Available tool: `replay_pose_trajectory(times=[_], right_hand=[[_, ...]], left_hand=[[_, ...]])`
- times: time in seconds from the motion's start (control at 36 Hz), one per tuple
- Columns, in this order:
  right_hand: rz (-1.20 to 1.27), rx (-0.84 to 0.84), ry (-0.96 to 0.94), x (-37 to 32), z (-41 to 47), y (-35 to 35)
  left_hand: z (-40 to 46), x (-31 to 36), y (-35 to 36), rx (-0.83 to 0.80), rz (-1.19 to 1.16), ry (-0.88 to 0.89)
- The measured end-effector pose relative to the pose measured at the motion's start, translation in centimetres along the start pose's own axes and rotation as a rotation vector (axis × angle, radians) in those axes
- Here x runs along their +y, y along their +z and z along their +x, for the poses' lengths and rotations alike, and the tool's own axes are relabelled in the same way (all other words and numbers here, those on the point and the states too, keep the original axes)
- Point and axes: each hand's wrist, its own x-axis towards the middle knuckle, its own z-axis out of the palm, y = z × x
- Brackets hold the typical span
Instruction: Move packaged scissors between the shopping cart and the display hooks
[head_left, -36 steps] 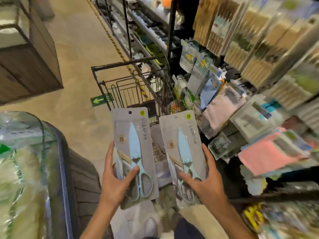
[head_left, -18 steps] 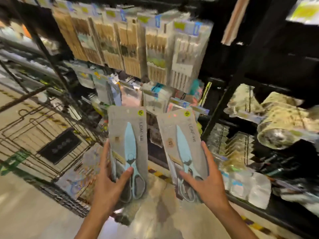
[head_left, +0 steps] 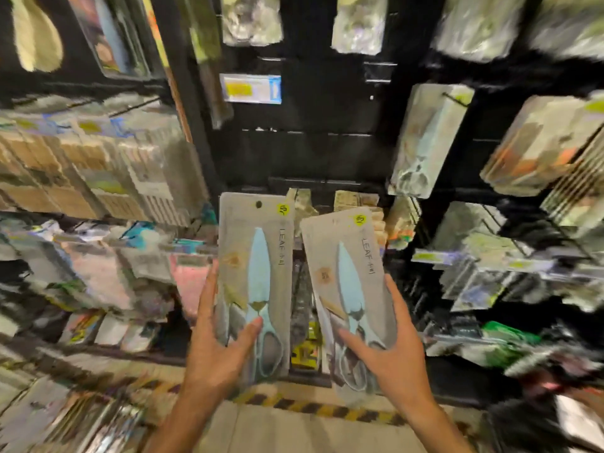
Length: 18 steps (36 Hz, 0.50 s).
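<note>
Two packs of scissors are held up side by side in front of a dark shop display. The left pack [head_left: 255, 282] is a tall grey card with a round hang hole near its top edge, a small yellow sticker in the upper right corner and the word LEAF printed down the right side. Pale blue scissors lie on it point up, with grey-lined handle loops at the bottom. The right pack [head_left: 348, 289] looks the same but tilts a little to the left, and its lower end is blurred.

The left hand [head_left: 217, 351] grips the lower part of the left pack, thumb laid across the front over the handles and fingers running up the left edge and behind. The right hand [head_left: 390, 349] grips the lower part of the right pack the same way, thumb on the front and fingers along the right edge.

Up to the right, another pack of scissors [head_left: 425, 142] hangs on a display hook [head_left: 456, 100]. A blue and yellow price tag [head_left: 251, 88] sits above the bare black panel between the hanging goods.

Compared with half a second ago, the view has swung further right and up: the shopping cart, then at the left edge, is out of sight, and the display now fills the view. The hands hold the packs just as before, still side by side.
</note>
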Motion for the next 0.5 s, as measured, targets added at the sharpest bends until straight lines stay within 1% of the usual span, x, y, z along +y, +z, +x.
replay_pose_trajectory(times=[0.08, 0.19, 0.33, 0.5], right_hand=[[0.026, 0.046, 0.005, 0.2, 0.6, -2.9], [0.041, 0.117, -0.008, 0.4, 1.0, -5.0], [0.048, 0.212, -0.005, 0.3, 1.6, -5.6], [0.025, 0.28, -0.011, -0.9, 2.2, -5.8]], left_hand=[[0.1, 1.8, 2.9, -0.036, -0.047, 0.01], [0.6, 3.9, 5.1, -0.11, -0.07, 0.032], [2.6, 5.3, 6.4, -0.19, -0.097, 0.066], [5.3, 6.0, 6.7, -0.255, -0.114, 0.139]])
